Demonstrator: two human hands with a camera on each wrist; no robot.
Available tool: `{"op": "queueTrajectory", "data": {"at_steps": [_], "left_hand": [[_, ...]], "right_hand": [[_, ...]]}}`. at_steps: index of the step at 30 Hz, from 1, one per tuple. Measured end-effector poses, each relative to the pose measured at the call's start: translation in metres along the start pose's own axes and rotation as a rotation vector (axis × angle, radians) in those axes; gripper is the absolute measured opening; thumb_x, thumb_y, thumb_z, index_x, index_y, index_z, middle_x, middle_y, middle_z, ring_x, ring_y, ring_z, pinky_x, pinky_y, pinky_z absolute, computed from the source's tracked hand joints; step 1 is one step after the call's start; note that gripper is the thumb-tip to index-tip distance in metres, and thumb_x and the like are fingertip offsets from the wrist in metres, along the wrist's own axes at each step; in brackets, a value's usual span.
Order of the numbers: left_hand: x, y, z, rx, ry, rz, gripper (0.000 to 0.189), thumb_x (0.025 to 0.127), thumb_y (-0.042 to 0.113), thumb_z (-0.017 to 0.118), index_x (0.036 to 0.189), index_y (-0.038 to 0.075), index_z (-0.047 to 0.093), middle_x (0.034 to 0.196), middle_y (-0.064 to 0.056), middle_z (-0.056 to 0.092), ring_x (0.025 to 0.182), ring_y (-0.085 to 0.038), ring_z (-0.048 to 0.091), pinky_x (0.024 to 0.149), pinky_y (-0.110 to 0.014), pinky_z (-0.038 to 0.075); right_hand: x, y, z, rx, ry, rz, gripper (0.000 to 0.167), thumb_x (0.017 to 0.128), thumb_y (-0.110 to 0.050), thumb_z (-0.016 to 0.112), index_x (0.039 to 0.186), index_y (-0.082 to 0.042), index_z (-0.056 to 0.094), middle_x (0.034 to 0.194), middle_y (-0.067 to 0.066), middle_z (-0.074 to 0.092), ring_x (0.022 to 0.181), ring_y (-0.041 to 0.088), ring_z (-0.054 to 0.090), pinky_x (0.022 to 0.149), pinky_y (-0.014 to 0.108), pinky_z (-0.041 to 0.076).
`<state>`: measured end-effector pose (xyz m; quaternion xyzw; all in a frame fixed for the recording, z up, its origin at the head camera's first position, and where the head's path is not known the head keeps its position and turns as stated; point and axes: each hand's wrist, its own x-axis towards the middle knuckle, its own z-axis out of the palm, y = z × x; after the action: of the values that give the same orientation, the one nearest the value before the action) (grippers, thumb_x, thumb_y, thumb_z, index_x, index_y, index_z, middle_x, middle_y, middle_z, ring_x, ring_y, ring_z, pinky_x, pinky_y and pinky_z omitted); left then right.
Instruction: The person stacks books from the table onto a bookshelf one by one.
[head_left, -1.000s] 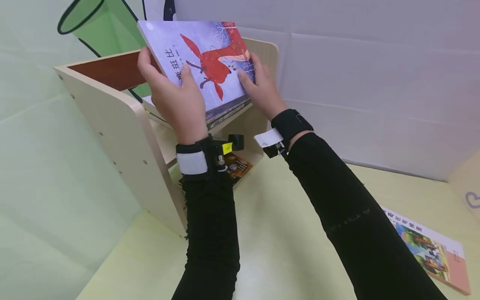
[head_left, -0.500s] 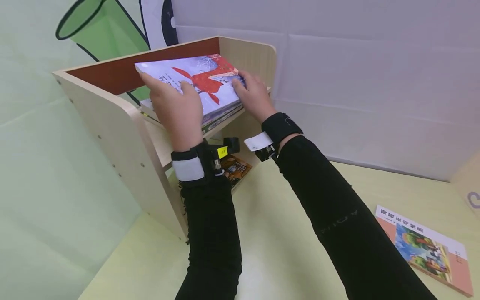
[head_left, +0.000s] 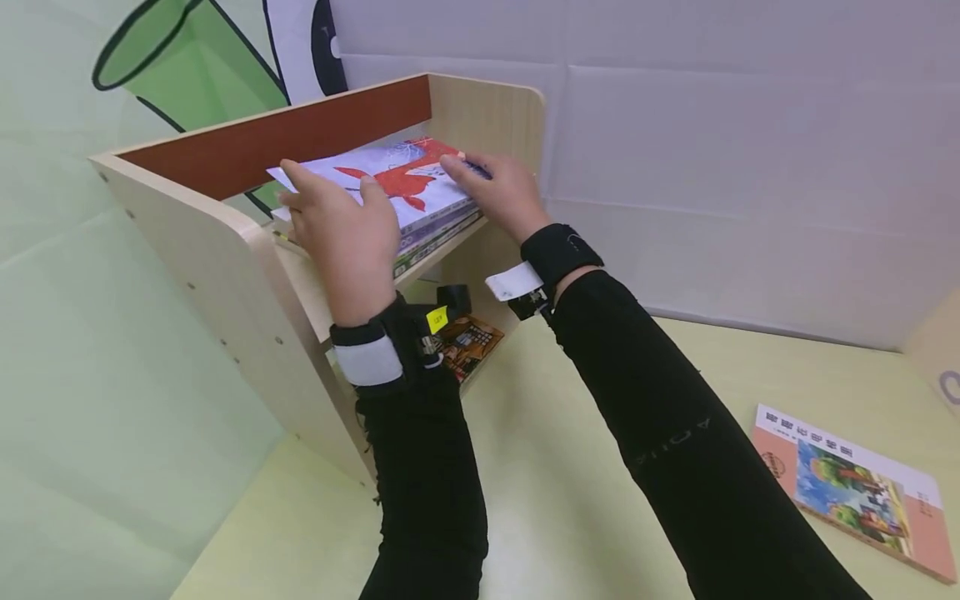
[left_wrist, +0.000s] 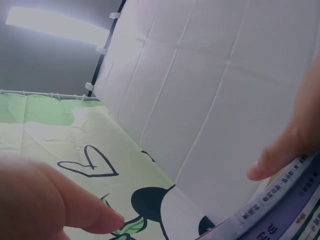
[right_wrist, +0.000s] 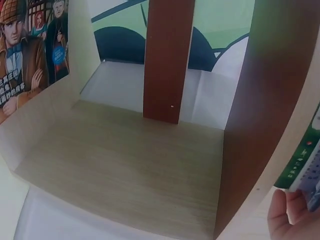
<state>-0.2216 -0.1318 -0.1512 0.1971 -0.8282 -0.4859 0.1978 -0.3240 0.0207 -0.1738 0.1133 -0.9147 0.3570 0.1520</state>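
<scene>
A pale blue picture book (head_left: 408,183) with a red deer on its cover lies on top of a stack of books (head_left: 442,237) on the upper shelf of a small wooden bookshelf (head_left: 202,242). My right hand (head_left: 502,192) holds its right edge, thumb on the cover. In the right wrist view, curled fingers (right_wrist: 285,212) show at the lower edge of the stack. At the book's left end is my left hand (head_left: 345,233), fingers spread, thumb raised over the cover. The left wrist view shows that thumb (left_wrist: 95,210) apart from the book spines (left_wrist: 270,210).
An orange and dark book (head_left: 472,342) lies on the lower shelf. To the right on the table (head_left: 585,467) lies a pink-and-white picture book (head_left: 855,492). The right wrist view shows a brown divider (right_wrist: 169,60) and a bare shelf board (right_wrist: 130,165). A pale cloth wall (head_left: 712,192) stands behind.
The deer book has come down from a raised tilt to lie on the stack. Both hands have lowered with it, and the left fingers have loosened from its edge.
</scene>
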Motion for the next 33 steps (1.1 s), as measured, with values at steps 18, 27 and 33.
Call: {"op": "queueTrajectory", "data": {"at_steps": [18, 27, 33], "left_hand": [[-0.015, -0.007, 0.018, -0.059, 0.096, 0.103, 0.079, 0.096, 0.039, 0.052, 0.156, 0.015, 0.006, 0.161, -0.011, 0.009, 0.146, -0.027, 0.007, 0.106, -0.028, 0.038], [-0.039, -0.014, 0.031, -0.277, 0.107, 0.291, 0.075, 0.097, 0.028, 0.055, 0.155, 0.01, 0.012, 0.161, -0.013, 0.009, 0.146, -0.021, 0.01, 0.107, -0.026, 0.036], [-0.073, -0.022, 0.057, -0.447, 0.143, 0.636, 0.059, 0.095, 0.017, 0.054, 0.147, 0.0, 0.031, 0.16, -0.019, 0.014, 0.148, -0.022, 0.008, 0.116, -0.028, 0.015]], "right_hand": [[0.0, -0.002, -0.001, -0.004, 0.051, 0.084, 0.074, 0.091, -0.066, 0.044, 0.141, -0.012, 0.047, 0.132, 0.005, 0.054, 0.113, 0.017, 0.048, 0.089, 0.025, 0.043], [-0.01, 0.031, -0.015, 0.308, 0.083, 0.095, 0.063, 0.104, -0.052, 0.021, 0.151, -0.013, 0.034, 0.151, 0.007, 0.041, 0.135, 0.02, 0.04, 0.109, 0.025, 0.032], [-0.052, 0.082, -0.033, 0.626, 0.125, 0.166, 0.059, 0.105, -0.044, 0.029, 0.15, -0.005, 0.029, 0.146, 0.016, 0.041, 0.126, 0.03, 0.047, 0.106, 0.035, 0.04]]}}
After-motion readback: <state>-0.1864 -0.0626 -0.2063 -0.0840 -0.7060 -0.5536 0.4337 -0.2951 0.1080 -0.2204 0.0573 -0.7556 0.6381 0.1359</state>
